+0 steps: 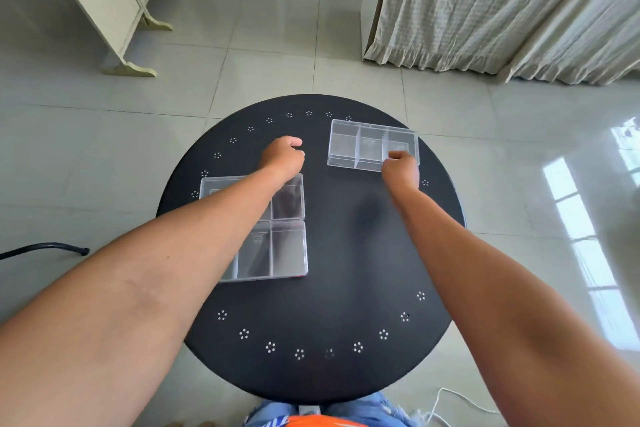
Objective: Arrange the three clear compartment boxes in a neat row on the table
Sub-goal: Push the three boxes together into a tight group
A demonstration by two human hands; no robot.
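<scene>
While gripped, far box (360, 144) crosswise.

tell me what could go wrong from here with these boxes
1. The far box sits close to the round table's far right rim; a push from the right hand at its near right corner could send it off.
2. The left forearm crosses above the two touching boxes and could drag them askew.

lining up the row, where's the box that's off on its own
In the head view it sits at the table's far right, apart from the two boxes at left, right hand at its near-right corner.
</scene>
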